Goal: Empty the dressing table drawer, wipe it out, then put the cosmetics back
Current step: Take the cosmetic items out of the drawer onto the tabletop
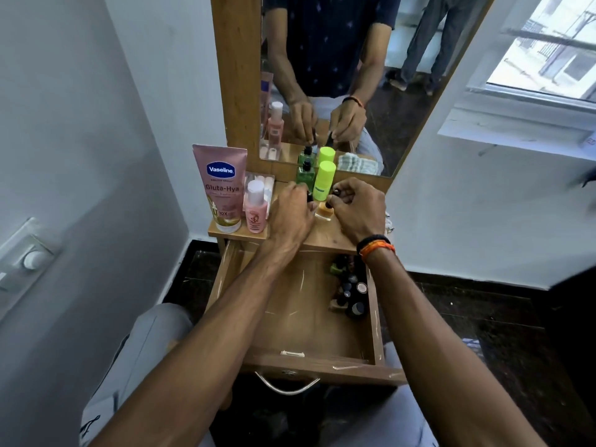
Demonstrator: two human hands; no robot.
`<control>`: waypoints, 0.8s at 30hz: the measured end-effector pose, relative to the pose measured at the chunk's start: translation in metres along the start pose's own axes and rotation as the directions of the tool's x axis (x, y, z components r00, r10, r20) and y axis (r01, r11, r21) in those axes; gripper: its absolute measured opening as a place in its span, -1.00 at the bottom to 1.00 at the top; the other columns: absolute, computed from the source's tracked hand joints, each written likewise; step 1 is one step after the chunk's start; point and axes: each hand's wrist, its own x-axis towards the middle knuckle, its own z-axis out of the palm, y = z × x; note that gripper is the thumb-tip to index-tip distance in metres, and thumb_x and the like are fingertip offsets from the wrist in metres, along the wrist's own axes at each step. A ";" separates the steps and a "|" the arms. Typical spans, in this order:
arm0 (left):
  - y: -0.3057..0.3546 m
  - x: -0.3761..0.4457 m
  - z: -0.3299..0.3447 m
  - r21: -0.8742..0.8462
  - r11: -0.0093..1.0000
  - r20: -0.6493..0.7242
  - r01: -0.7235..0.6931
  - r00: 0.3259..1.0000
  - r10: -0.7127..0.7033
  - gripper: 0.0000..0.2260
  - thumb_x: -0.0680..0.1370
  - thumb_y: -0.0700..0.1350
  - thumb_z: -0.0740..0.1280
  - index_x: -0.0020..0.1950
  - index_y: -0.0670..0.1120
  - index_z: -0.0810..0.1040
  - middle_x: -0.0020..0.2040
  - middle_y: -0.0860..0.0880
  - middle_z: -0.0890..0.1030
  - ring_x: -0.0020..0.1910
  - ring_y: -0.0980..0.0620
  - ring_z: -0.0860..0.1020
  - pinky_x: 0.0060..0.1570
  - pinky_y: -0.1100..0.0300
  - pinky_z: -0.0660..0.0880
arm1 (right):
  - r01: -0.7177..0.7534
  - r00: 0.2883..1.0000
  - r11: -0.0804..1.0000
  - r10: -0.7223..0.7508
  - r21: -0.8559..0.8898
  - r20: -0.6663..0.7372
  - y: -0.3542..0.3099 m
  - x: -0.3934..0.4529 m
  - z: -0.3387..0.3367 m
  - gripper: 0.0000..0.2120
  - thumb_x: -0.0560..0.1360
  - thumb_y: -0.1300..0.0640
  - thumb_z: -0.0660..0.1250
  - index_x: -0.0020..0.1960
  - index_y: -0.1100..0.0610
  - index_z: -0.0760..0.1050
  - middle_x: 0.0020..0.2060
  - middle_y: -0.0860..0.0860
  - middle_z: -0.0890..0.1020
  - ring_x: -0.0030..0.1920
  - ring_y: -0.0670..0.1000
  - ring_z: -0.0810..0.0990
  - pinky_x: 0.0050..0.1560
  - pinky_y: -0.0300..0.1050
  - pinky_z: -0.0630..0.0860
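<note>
Writing: pink tube (222, 185) reads "Vaseline", "Gluta-Hya"
Left hand (290, 214): grip pinching small dark-capped bottle (309, 197), centre counter (325, 237)
Right hand (358, 211): grip holding dark cap (336, 191)
Drawer (309, 321): open below; cosmetics (350, 290) along right wall

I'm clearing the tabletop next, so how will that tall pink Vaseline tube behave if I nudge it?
The Vaseline tube stands upright on its narrow cap, so it would probably tip rather than slide. It looks like soft plastic, so likely squeezable, not fragile. Falling right, it may knock the small pink bottle beside it.
</note>
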 end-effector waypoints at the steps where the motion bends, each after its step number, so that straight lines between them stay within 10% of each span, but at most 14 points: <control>1: -0.001 0.003 0.003 0.003 1.000 -0.003 0.000 1.000 0.000 -0.84 0.57 -0.15 0.38 0.08 -0.21 0.58 0.06 -0.14 0.56 0.04 -0.12 0.55 0.00 -0.01 0.53 | 0.001 1.000 1.000 -0.001 0.002 0.001 0.001 0.004 0.003 -0.88 0.42 0.16 0.48 -0.04 0.09 0.66 -0.23 -0.06 0.67 -0.23 -0.10 0.60 -0.11 -0.13 0.63; 24: -0.018 0.038 0.022 -0.064 0.994 -0.048 0.085 0.995 -0.088 -0.82 0.48 -0.20 0.46 0.06 -0.20 0.61 0.01 -0.16 0.62 0.01 -0.13 0.57 -0.15 0.08 0.43 | 0.032 0.999 0.999 -0.032 0.025 0.024 0.009 0.035 0.029 -0.84 0.42 0.18 0.49 -0.01 0.06 0.64 -0.21 -0.08 0.66 -0.18 -0.10 0.62 -0.08 -0.09 0.64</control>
